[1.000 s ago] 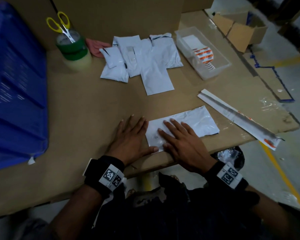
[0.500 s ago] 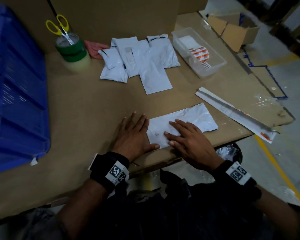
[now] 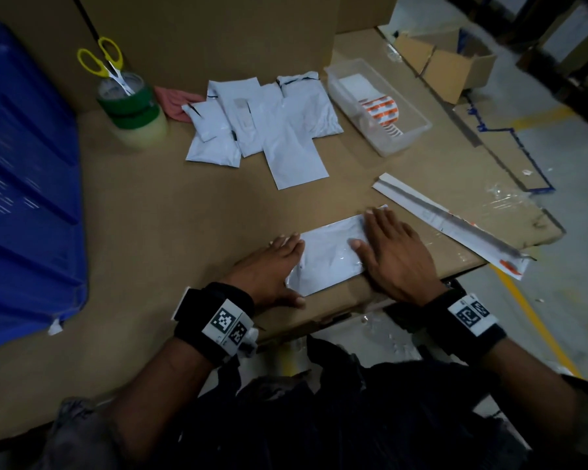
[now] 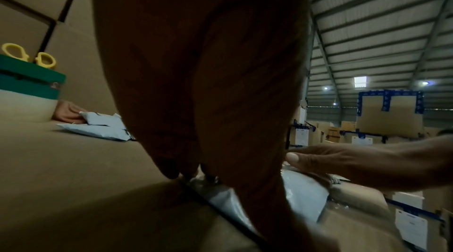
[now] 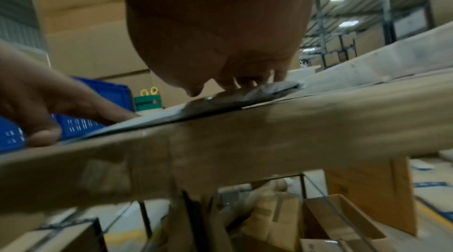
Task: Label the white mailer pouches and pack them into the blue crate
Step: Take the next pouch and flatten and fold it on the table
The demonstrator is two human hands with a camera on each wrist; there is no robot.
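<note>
A white mailer pouch (image 3: 326,254) lies flat near the front edge of the cardboard table (image 3: 170,212). My left hand (image 3: 274,262) rests flat at the pouch's left end, fingers straight. My right hand (image 3: 392,247) presses flat on the pouch's right half, covering its far right end. In the left wrist view the pouch (image 4: 304,198) shows under the palm, with the right hand (image 4: 343,161) beside it. A pile of several white pouches (image 3: 262,127) lies at the back. The blue crate (image 3: 24,184) stands at the left.
A clear tray (image 3: 404,130) with an orange-printed label roll (image 3: 382,113) sits back right. Green tape rolls (image 3: 129,103) holding yellow scissors (image 3: 104,61) stand back left, a pink cloth (image 3: 175,101) beside them. A long white backing strip (image 3: 448,222) lies at the right, near the table edge.
My right hand has slid rightward along the pouch, from its left part to its right end. The left hand has stayed at the pouch's left end.
</note>
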